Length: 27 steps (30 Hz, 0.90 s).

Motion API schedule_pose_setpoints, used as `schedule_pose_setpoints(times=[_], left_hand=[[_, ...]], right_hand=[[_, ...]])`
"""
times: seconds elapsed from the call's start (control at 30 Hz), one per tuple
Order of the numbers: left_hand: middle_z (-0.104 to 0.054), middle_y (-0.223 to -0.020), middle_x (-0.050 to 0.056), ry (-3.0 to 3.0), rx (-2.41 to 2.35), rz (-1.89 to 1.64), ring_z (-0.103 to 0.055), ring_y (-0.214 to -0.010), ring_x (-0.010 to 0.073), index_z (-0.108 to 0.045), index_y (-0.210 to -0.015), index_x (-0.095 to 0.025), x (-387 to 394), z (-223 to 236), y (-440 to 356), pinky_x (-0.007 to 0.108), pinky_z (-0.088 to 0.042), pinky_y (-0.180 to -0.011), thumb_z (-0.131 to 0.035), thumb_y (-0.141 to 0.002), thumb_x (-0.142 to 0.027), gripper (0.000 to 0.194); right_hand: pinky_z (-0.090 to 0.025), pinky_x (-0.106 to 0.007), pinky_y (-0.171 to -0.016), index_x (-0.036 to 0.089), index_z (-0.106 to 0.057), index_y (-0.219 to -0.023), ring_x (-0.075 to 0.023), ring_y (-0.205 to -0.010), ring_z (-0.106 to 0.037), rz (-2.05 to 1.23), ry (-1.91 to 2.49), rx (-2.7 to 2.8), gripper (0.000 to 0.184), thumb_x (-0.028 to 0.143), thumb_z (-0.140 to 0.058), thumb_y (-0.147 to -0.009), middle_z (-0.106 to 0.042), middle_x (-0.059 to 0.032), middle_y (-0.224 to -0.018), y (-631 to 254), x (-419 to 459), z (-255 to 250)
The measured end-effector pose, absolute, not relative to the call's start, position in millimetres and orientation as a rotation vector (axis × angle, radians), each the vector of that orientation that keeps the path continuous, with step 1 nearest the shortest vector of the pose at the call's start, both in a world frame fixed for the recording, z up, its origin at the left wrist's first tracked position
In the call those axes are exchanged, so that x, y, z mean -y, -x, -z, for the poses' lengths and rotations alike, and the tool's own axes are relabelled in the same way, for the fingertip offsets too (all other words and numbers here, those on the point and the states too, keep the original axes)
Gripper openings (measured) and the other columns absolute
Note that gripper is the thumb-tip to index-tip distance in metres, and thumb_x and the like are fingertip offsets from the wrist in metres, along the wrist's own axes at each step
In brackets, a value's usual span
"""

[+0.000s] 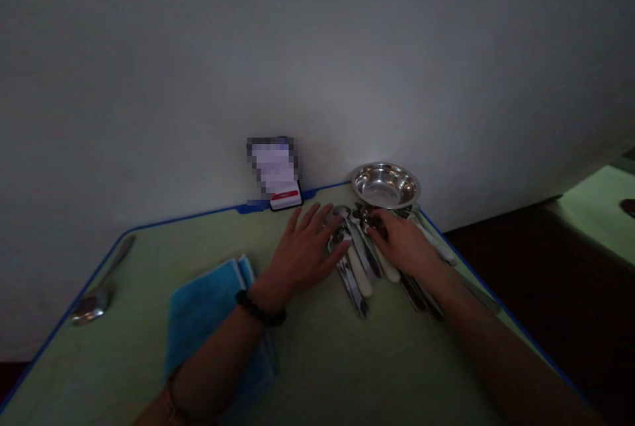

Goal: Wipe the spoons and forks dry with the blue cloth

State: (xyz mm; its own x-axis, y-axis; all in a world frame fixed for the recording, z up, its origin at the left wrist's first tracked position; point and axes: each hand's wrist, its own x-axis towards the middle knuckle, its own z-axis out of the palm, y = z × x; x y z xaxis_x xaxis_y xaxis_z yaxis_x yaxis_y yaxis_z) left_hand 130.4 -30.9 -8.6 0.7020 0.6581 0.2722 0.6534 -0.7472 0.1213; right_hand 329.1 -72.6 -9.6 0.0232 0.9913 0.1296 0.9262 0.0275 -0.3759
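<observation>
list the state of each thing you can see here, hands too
cutlery: loose, bunched together
left hand: open, fingers spread, at the cutlery
right hand: fingers curled at the cutlery, grip unclear
metal bowl: upright
phone: propped up, screen lit
blue cloth: folded, partly hidden by the left forearm
large spoon: lying down
</observation>
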Motion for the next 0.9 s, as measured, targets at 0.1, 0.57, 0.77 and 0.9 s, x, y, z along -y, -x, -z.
schedule_pose_setpoints(times=[0.1, 0.57, 0.77, 0.9], left_hand=[[-0.04, -0.135, 0.008, -2.882, -1.221, -0.503, -0.032, -0.126, 0.0267, -0.043, -0.126, -0.022, 32.4, -3.9, -105.6, 0.049, -0.02, -0.106, -0.037, -0.089, -0.043, 0.044], [-0.052, -0.104, 0.009, -2.505, -1.884, -0.467, -0.051, -0.101, 0.0214, -0.057, -0.103, -0.017, 30.3, -23.4, 76.3, 0.037, -0.042, -0.092, -0.041, -0.086, -0.029, 0.026], [-0.049, -0.117, 0.017, -2.296, -2.121, -0.228, -0.051, -0.107, 0.0307, -0.051, -0.115, -0.013, 23.0, -5.9, 140.1, 0.046, -0.041, -0.089, -0.042, -0.081, -0.038, 0.043], [-0.055, -0.114, 0.019, -2.198, -2.119, -0.067, -0.056, -0.102, 0.0316, -0.054, -0.111, -0.013, 20.8, 11.3, 147.8, 0.045, -0.045, -0.082, -0.043, -0.078, -0.037, 0.042]], right_hand=[[-0.042, -0.029, -0.066, 0.018, -0.049, -0.109, -0.0184, -0.071, -0.06, -0.254, 1.832, 1.949, 0.028, 0.029, -0.041, -0.085, -0.064, -0.0046, -0.08, -314.9, 75.1, 5.6], [-0.041, -0.036, -0.09, 0.018, -0.049, -0.115, -0.0201, -0.104, -0.05, -0.433, 1.192, 2.237, 0.033, 0.031, -0.04, -0.087, -0.054, -0.0098, -0.113, -172.0, 77.9, 8.5], [-0.03, -0.044, -0.103, 0.025, -0.04, -0.13, -0.0241, -0.124, -0.035, -0.501, 0.989, 2.511, 0.048, 0.045, -0.038, -0.086, -0.038, -0.0072, -0.137, -135.8, 94.9, 37.4], [-0.026, -0.045, -0.104, 0.027, -0.046, -0.126, -0.0244, -0.126, -0.032, -0.461, 1.083, 2.556, 0.045, 0.045, -0.036, -0.087, -0.039, -0.0059, -0.138, -136.9, 90.9, 37.1]])
